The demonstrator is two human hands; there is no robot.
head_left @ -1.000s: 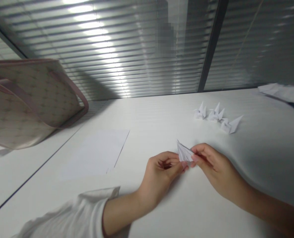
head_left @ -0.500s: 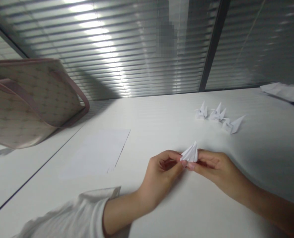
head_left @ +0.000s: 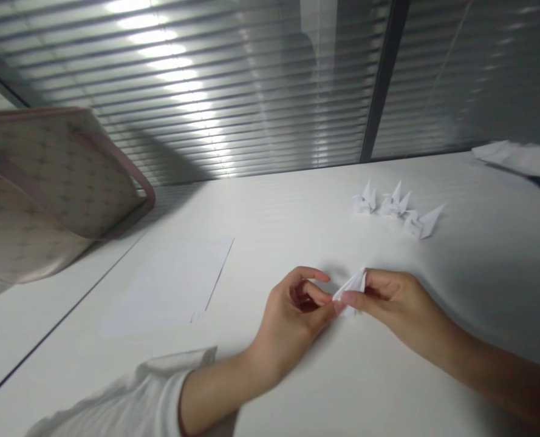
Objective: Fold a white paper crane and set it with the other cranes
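A small piece of folded white paper, pleated to a point at its top, is held between both hands just above the white table. My left hand pinches its left corner between thumb and a finger, while the index finger is lifted off to the side. From the other side my right hand grips it, thumb across the front and fingers behind, partly hiding the folds. Beyond the hands stand three folded paper cranes: a left one, a middle one and a right one.
Flat on the table to the left lies a sheet of white paper. A pale bag with pink handles stands at the far left. More crumpled white paper lies at the far right, near the blinds.
The folded paper has tilted and sits slightly lower between the hands. My left index finger has lifted away from it, and my right thumb has moved up across its front. The view has shifted slightly.
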